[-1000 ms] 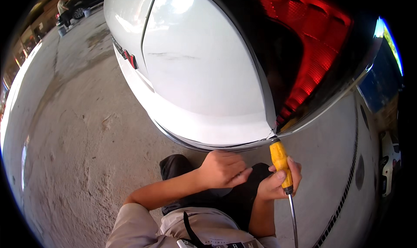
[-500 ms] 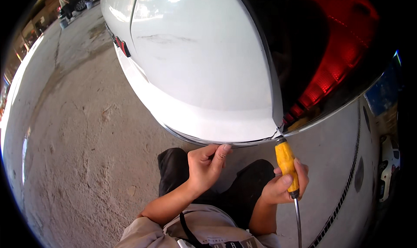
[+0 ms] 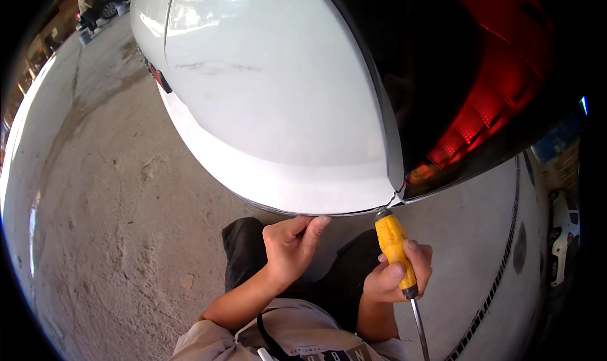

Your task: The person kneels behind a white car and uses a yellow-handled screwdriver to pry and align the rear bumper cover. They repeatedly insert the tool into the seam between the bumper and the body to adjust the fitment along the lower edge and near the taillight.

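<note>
The white car bumper (image 3: 272,184) curves over my knees, meeting a dark red tail lamp (image 3: 471,127) at a cracked, chipped corner. My left hand (image 3: 292,244) is at the bumper's lower edge, fingers curled and thumb tip against that edge. My right hand (image 3: 399,272) grips a yellow screwdriver (image 3: 393,237) by its handle. The handle's black butt end is just below the cracked corner, and the metal shaft points down toward my body. A faint scuff runs across the white panel above.
Stained concrete floor (image 3: 107,190) surrounds me, with a drain grate (image 3: 493,291) along the right. At upper left a person (image 3: 85,5) stands by a dark car (image 3: 114,3) and a blue bucket (image 3: 84,37). A white car (image 3: 561,237) is at far right.
My left hand has risen from a loose curl below the bumper to its lower edge. The screwdriver in my right hand has shifted slightly left and down from the corner.
</note>
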The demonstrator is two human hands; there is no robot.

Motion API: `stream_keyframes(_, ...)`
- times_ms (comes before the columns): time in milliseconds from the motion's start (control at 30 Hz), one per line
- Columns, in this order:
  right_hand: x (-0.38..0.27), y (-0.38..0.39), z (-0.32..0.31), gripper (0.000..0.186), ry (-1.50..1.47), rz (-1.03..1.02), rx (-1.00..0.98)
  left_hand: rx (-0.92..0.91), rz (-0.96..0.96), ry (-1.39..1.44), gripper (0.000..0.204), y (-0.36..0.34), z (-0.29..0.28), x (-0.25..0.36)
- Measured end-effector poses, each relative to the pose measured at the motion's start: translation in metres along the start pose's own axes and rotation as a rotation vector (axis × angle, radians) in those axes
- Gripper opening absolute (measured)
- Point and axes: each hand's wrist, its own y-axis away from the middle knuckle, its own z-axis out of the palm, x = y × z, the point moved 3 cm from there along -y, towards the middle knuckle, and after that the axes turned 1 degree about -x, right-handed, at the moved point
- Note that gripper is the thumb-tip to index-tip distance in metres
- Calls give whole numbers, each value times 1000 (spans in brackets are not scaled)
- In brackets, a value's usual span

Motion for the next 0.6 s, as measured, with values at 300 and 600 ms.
stream_keyframes(300,-5,-1,7,34,-4,-9,27,28,71,-77,36,-3,0,7)
stream_keyframes(600,2,-7,13,36,-46,24,119,53,30,-62,36,-4,0,4)
